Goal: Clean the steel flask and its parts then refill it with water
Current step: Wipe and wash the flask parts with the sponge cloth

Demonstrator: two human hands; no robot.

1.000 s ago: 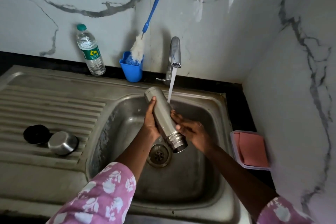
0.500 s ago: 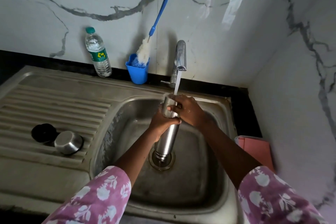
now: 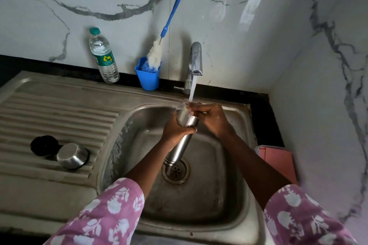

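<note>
The steel flask [image 3: 180, 148] stands nearly upright in the sink bowl [image 3: 219, 195], its threaded mouth down just above the drain [image 3: 176, 171]. Water from the tap [image 3: 196, 59] hits its upper end and splashes. My left hand [image 3: 175, 131] grips the flask's upper body from the left. My right hand [image 3: 211, 118] wraps its fingers over the top end, under the stream. On the ribbed drainboard at the left lie the flask's steel cup cap [image 3: 72, 155], mouth down, and a black lid [image 3: 44, 145] touching it.
A blue-handled bottle brush [image 3: 173, 14] leans on the marble wall in a blue cup [image 3: 148, 79] left of the tap. A plastic water bottle [image 3: 103, 57] stands further left. A pink cloth in a tray [image 3: 278, 161] sits right of the sink, by the side wall.
The flask swung from a tilt beside the stream to near upright under it, mouth down. My right hand moved from the lower body up onto the top end.
</note>
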